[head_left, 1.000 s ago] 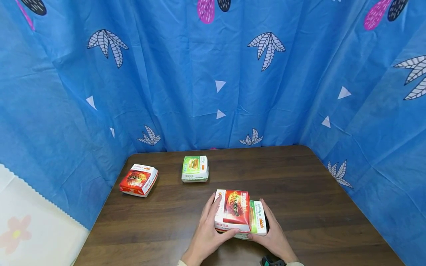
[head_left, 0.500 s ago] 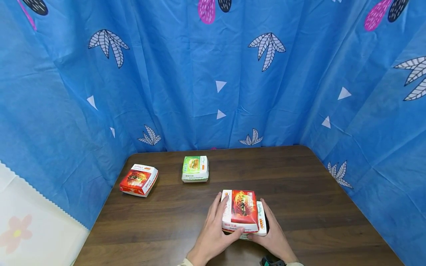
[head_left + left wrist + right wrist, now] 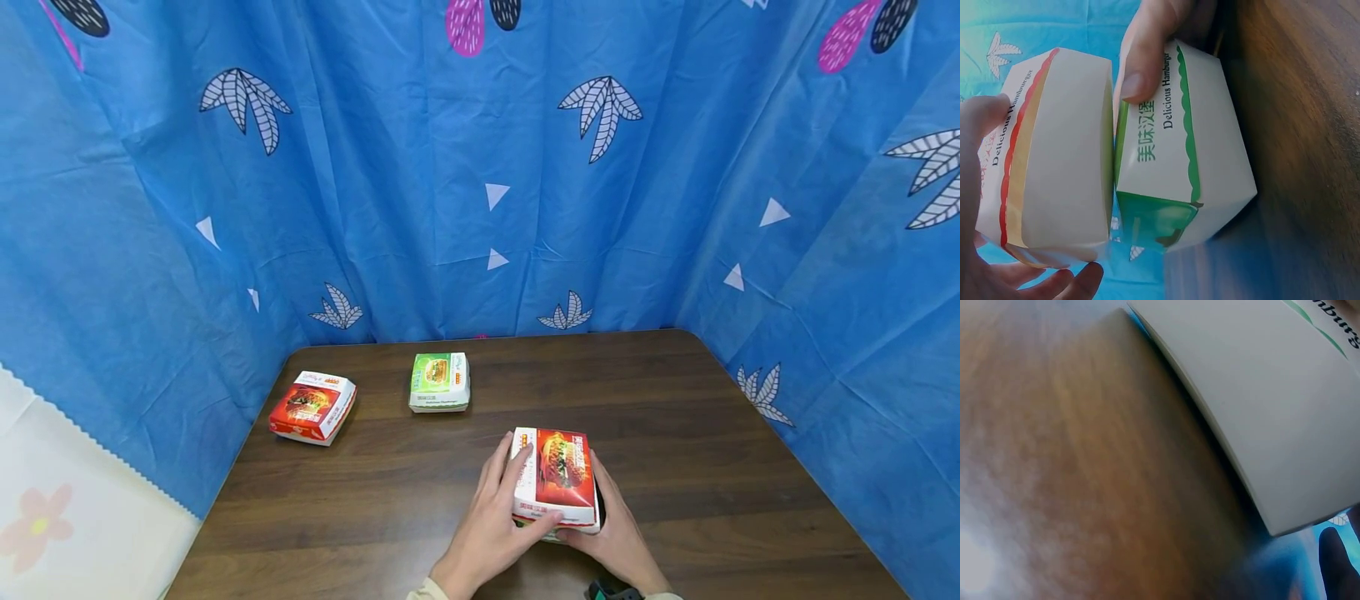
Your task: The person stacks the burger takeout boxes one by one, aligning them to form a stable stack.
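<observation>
In the head view my left hand (image 3: 487, 529) grips a red-and-white hamburger box (image 3: 562, 477) by its left side, thumb at the near face. That box lies over a green-and-white hamburger box (image 3: 1166, 134), covering nearly all of it from above. The left wrist view, turned sideways, has the two boxes very close; whether they touch all along cannot be told. My right hand (image 3: 618, 533) holds the green box from the right, its thumb (image 3: 1145, 65) on the near face. In the right wrist view the green box's pale side (image 3: 1260, 419) stands just by the table.
Another red hamburger box (image 3: 313, 407) sits at the table's far left. A second green hamburger box (image 3: 440, 382) stands near the back edge. The brown wooden table (image 3: 675, 417) is bordered by a blue patterned curtain (image 3: 420, 167) behind and at both sides.
My left hand has moved right with the red hamburger box, which now covers nearly all of the green box. The right hand and the two far boxes stay put.
</observation>
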`<state>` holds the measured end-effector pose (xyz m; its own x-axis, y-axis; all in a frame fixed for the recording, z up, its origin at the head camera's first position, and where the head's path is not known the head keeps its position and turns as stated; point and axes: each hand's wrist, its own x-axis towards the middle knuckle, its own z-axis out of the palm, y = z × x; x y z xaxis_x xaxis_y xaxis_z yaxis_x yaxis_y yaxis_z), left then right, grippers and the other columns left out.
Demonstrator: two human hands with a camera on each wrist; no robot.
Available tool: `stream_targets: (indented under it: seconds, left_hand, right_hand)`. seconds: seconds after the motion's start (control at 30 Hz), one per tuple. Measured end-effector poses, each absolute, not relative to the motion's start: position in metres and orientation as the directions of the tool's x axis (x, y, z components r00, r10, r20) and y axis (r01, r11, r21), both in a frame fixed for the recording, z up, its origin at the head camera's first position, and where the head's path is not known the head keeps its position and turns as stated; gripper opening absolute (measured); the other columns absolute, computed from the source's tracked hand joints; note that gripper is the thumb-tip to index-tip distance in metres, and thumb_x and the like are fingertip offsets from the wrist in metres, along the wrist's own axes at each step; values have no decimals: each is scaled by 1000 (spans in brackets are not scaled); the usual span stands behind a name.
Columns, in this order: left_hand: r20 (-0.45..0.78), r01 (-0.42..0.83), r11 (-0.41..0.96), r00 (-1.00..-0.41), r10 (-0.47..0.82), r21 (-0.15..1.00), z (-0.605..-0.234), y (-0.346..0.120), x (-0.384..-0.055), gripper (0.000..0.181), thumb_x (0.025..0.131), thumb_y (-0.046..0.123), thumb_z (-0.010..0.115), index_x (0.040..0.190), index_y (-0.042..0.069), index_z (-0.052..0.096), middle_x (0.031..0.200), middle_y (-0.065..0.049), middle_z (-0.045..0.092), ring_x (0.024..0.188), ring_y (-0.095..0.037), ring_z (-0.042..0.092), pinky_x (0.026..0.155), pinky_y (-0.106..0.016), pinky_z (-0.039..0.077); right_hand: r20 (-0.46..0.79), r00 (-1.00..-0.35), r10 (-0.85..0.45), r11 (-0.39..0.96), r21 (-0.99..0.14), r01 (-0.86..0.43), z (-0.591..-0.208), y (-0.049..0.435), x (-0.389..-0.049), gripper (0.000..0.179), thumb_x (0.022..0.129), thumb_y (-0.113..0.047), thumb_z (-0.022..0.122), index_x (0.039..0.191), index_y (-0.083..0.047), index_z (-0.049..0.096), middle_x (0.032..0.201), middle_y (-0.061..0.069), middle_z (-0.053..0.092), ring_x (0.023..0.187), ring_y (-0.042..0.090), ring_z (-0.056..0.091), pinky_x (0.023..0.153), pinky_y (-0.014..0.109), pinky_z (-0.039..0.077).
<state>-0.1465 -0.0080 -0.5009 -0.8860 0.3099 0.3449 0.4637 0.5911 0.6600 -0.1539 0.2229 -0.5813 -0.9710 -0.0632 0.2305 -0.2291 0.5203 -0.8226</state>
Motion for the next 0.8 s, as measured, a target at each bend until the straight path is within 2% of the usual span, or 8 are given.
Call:
stream_targets:
  seconds: [0.2,0.37,0.57,0.8]
  left_hand:
    - [341,471,584,-882,326,661,-500,-5,-148,86,89,66,69,159,27,37,169,-7,25,144,-29,41,102,-55,51]
    - [343,470,580,-883,322,665,-501,-1,-149,87,88,67,68,160,28,36,169,-7,24,144,-29,41,102,-54,52]
    - [335,462,572,-887,319,678,-501,3,-151,91,87,70,67,160,26,34,170,-4,22,144,-28,41,103,-54,51]
    - [315,443,566,-896,313,696,-501,3,-152,94,87,72,66,162,26,31,170,-4,21,145,-30,40,105,-56,49]
  right_hand:
    - [218,-975,-50,534,-819,-211,-581,223,-153,122,71,-39,96,165,-28,19,161,14,37,137,31,42,103,64,44]
    - [224,-974,-44,560,-802,-210,-583,222,-153,122,70,-40,96,165,-27,21,159,10,41,133,18,45,101,52,49]
    - [290,-954,-76,553,-784,-282,-586,223,-155,112,73,-37,95,162,-26,27,155,4,44,130,4,45,101,39,51]
    - [289,-954,-82,519,-805,-288,-584,223,-155,110,74,-35,94,161,-32,27,153,1,44,126,4,46,99,39,52]
